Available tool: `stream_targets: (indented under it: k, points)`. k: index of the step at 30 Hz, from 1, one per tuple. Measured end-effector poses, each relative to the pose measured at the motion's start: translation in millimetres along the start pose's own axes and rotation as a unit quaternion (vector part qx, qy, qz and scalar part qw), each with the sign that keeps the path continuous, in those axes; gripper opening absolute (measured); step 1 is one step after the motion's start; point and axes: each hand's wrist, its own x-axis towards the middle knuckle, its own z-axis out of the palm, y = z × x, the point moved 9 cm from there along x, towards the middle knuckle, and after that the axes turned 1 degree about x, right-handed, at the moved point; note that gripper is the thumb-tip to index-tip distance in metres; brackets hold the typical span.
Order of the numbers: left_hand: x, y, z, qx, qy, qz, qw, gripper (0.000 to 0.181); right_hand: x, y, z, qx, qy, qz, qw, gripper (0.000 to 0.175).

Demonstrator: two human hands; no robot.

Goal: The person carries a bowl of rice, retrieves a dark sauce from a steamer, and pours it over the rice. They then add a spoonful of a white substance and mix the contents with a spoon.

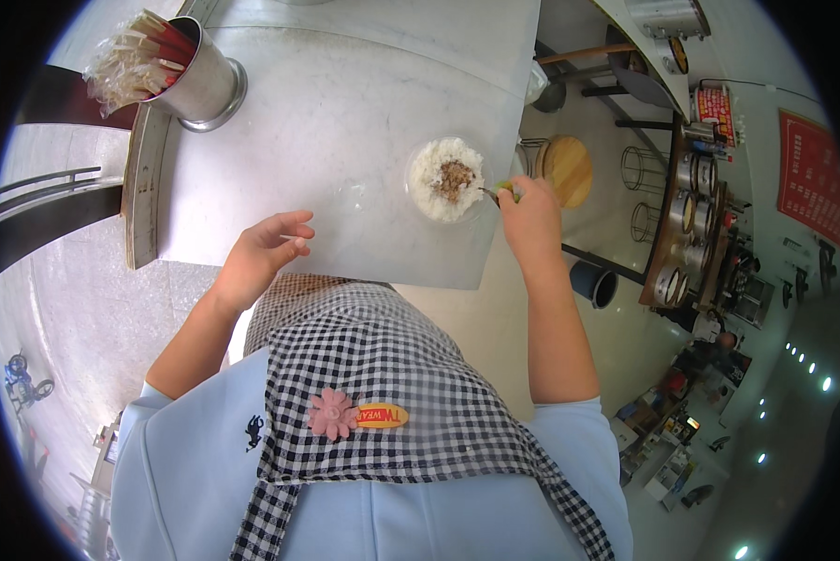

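Held in my right hand [532, 210] is a metal spoon [489, 191], its green handle part between my thumb and fingers. The spoon's tip is at the right edge of a round bed of what looks like white rice [430, 172]. A patch of brown crumbly filling [455, 181] lies on the middle of the white grains. Under them shows the rim of a clear round dish or film [489, 158]. My left hand [266, 256] hovers near the front edge of the pale counter [287, 140], its fingers apart and holding nothing.
A metal canister [206, 88] of plastic-wrapped chopsticks [139, 63] stands at the counter's back left. Beyond the right edge are a round wooden board [567, 170], a dark bin [594, 284] and a shelf with several metal pots [686, 210]. A person [722, 354] is farther off.
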Motion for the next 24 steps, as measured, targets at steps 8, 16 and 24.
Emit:
stream_targets:
  k: [8, 16, 24]
  points:
    - [-3.6, -1.7, -2.4, -0.001, 0.0, 0.002, 1.0, 0.04, -17.3, -7.6, 15.4, 0.02, -0.05, 0.018, 0.998, 0.021]
    - [-10.4, -9.8, -11.2, -0.004, 0.011, 0.005, 1.0, 0.041, -19.1, -22.2, 22.8, 0.003, -0.049, -0.005, 0.999, 0.026]
    - [-14.1, -20.9, -19.8, -0.03, 0.014, 0.022, 0.999, 0.041, -10.7, -24.5, 31.1, 0.014, -0.068, -0.003, 0.998, 0.03]
